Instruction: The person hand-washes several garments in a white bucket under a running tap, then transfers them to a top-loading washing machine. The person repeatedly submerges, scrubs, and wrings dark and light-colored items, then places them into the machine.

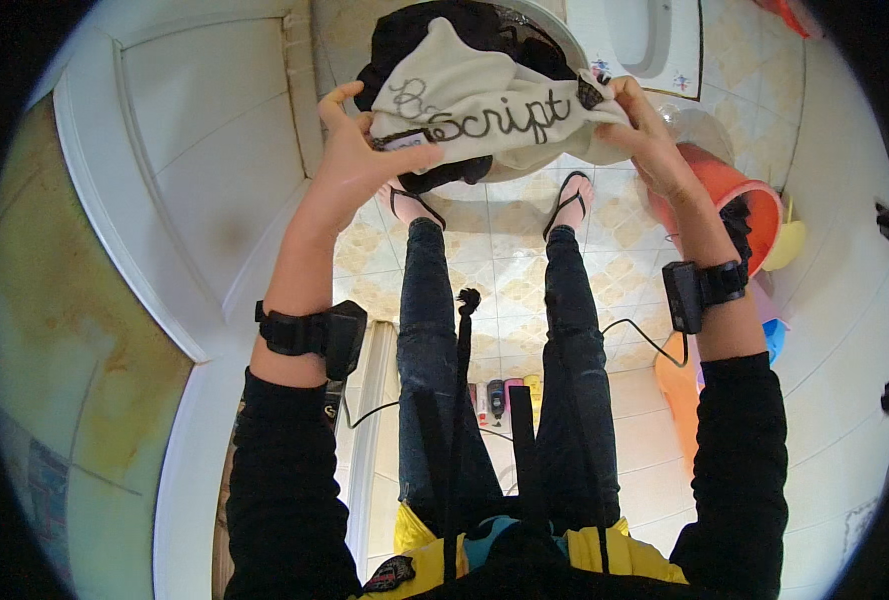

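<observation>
A cream fabric garment (482, 82) with dark cord lettering is stretched between my two hands. My left hand (362, 142) grips its left end, thumb over the cloth beside a small label. At the other end my right hand (639, 124) pinches the fabric near a dark patch. Behind and below the cloth, black fabric (399, 52) lies bunched in a round basin (576, 45), whose rim shows at the upper right. The garment hides much of the basin.
An orange-red bucket (763, 225) lies tipped on the right with dark material inside. A white squat-toilet surround (684, 45) is set in the tiled floor (504, 277) at the top right. Several bottles (497, 397) stand behind my legs. A white door (219, 112) is on the left.
</observation>
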`<state>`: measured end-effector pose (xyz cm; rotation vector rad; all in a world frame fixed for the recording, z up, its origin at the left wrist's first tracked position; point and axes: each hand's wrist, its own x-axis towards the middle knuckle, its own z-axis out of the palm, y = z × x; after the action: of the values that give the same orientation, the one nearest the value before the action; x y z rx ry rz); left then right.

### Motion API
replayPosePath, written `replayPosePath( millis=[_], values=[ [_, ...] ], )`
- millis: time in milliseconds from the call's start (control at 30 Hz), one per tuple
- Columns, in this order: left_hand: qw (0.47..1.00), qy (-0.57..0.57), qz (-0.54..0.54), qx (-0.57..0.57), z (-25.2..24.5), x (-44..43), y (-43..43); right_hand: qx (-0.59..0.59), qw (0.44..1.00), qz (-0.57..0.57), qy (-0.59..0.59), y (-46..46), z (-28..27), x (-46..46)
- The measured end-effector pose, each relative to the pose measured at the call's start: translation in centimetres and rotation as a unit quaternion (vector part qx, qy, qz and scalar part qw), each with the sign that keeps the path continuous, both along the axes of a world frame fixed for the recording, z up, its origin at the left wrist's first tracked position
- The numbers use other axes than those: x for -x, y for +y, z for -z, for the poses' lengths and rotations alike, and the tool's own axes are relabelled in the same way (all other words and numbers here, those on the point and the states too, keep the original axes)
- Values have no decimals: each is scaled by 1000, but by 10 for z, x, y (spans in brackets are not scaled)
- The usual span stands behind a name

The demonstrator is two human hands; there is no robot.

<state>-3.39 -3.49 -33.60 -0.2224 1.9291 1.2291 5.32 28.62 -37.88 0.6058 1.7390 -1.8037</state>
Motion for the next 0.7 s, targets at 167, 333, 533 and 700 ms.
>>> replayPosePath(
  millis=[167, 333, 533, 700],
  values=[
    [979, 136, 145, -34, 24, -10, -6, -218, 929, -250, 162, -24, 5, 5],
    [901, 325, 272, 98, 54, 1, -7, -218, 866, -415, 171, -25, 9, 19],
    [994, 31, 91, -45, 75, 10, 8, 43, 984, 106, 136, -15, 32, 23],
    [946, -128, -208, -213, 84, -10, 53, 66, 985, 124, 103, -59, 26, 9]
  ],
)
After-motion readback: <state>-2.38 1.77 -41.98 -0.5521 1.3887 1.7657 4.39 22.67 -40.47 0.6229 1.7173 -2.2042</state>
